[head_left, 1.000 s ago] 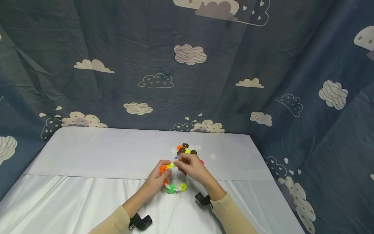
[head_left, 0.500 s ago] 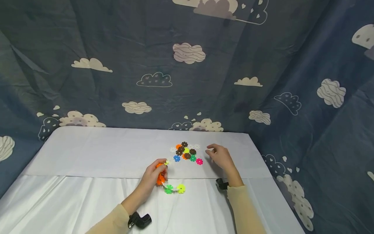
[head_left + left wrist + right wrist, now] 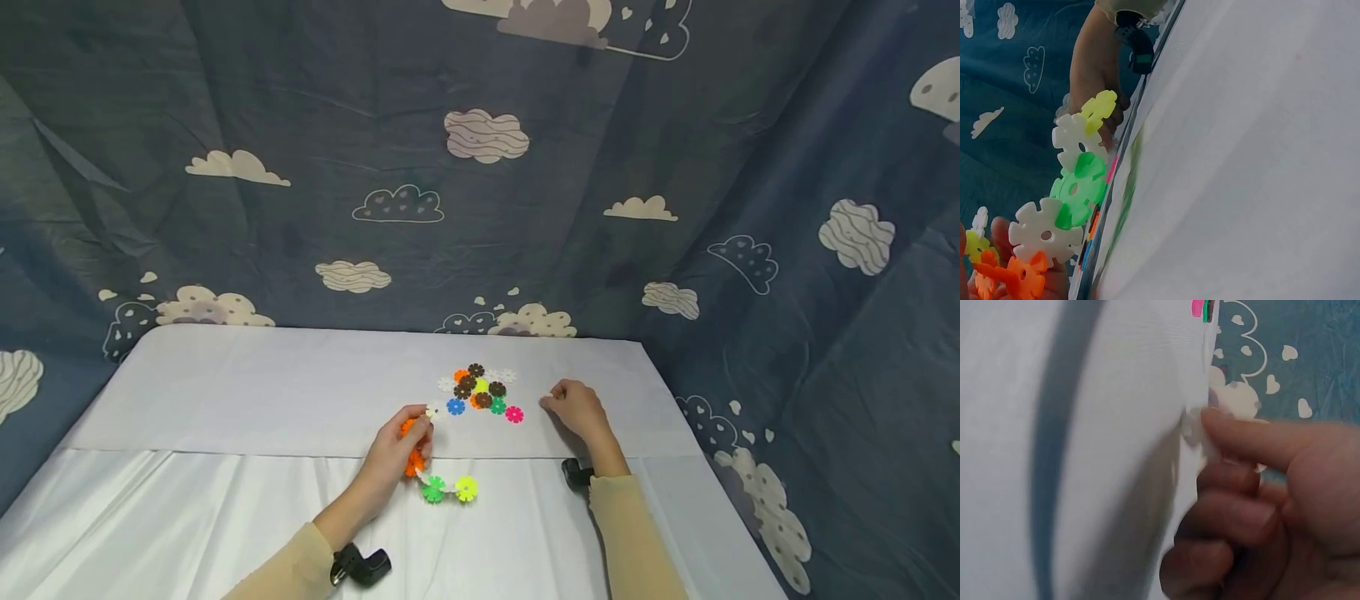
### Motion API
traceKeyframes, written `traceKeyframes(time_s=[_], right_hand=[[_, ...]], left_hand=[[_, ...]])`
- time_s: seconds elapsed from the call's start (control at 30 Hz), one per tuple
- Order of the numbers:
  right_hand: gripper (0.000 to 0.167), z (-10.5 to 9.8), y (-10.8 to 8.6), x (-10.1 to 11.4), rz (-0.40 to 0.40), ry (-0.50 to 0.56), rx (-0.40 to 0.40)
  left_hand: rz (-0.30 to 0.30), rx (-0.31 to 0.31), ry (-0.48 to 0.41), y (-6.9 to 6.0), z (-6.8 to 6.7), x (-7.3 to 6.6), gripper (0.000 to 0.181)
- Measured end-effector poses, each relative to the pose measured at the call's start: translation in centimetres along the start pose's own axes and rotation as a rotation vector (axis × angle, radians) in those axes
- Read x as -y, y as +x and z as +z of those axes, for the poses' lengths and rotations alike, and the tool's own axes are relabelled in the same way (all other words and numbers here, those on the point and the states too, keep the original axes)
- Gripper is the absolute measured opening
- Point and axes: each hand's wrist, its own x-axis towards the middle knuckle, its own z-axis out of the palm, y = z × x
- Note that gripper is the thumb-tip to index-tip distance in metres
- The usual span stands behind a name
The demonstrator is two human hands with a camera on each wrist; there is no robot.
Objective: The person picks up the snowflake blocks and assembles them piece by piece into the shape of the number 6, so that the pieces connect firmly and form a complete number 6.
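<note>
My left hand [image 3: 395, 450] grips a chain of linked flower-shaped discs by its orange discs [image 3: 414, 461]. From there the chain curves down to a green disc [image 3: 433, 489] and a yellow disc [image 3: 467, 489], and a white disc [image 3: 432, 412] shows at its upper end. The left wrist view shows white discs [image 3: 1045, 235] linked between the orange, green [image 3: 1079, 189] and yellow [image 3: 1099, 111] ones. To the right of the loose discs, my right hand [image 3: 584, 412] pinches a white disc [image 3: 1192, 428] between thumb and finger, close to the table surface.
Loose discs lie in a group between and beyond the hands: brown [image 3: 497, 389], blue [image 3: 455, 407], pink [image 3: 513, 414], green, orange, yellow and white. The white-covered table [image 3: 247, 392] ends at a dark cloud-patterned cloth [image 3: 300, 108] behind and at the right.
My right hand has left the chain's upper end and moved right, where its fingers have closed on a loose white disc. My left hand has shifted slightly left, still gripping the chain.
</note>
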Motion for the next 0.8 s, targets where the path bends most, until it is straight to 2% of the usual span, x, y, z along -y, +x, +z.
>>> traceKeyframes(time_s=[0.1,0.17,0.27,0.37,0.47,0.67,0.8], right_hand=[[0.019,0.2,-0.3,1.3,-0.083,0.075,0.052],[0.018,0.4,-0.8,2.6,-0.140,0.164,0.111],[0.018,0.8,-1.7,4.8,-0.201,0.298,0.202],[0.018,1.3,-2.7,6.8,-0.256,0.372,0.265],[0.017,1.8,-3.5,8.2,-0.320,0.365,0.270],[0.008,2.4,-4.6,9.4,-0.460,0.303,0.206],[0.008,2.6,-4.8,9.7,-0.494,0.306,0.197]], left_hand=[[0.011,-0.016,0.029,0.0,-0.1,0.1,0.034],[0.020,-0.027,0.051,0.0,-0.1,0.1,0.035],[0.059,-0.026,0.090,0.1,-0.2,0.1,0.042],[0.093,-0.022,0.115,0.3,-0.2,0.1,0.045],[0.095,-0.020,0.111,0.3,-0.1,0.0,0.043],[0.082,-0.024,0.094,0.2,0.0,-0.1,0.042],[0.087,-0.007,0.099,0.2,0.0,-0.1,0.044]])
